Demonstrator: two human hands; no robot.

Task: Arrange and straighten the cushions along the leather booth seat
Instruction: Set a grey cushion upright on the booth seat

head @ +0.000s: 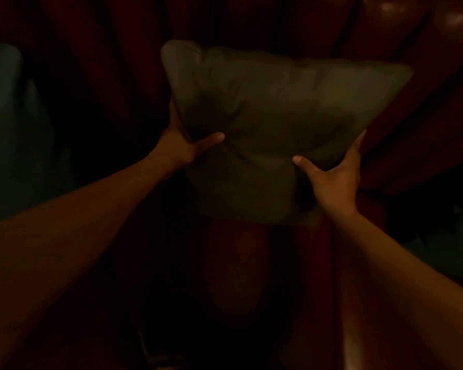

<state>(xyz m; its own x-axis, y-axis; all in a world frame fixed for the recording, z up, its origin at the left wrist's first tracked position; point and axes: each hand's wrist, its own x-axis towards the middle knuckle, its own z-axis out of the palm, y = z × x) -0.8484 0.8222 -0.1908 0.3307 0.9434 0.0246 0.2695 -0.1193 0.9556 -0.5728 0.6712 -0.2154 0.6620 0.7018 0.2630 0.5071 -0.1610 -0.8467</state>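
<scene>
A square olive-grey cushion (pixel 273 124) stands upright in the middle of the head view, against the dark red leather backrest (pixel 112 54). My left hand (pixel 182 145) grips its left edge, thumb across the front. My right hand (pixel 334 174) grips the lower right edge, thumb on the front and fingers behind. The cushion's bottom edge sits just above the leather seat (pixel 246 263). The scene is very dim.
A teal cushion (pixel 8 129) leans against the backrest at the far left. Another teal cushion (pixel 447 249) lies at the right edge on the seat. Padded leather ribs (pixel 439 28) catch light at the top right.
</scene>
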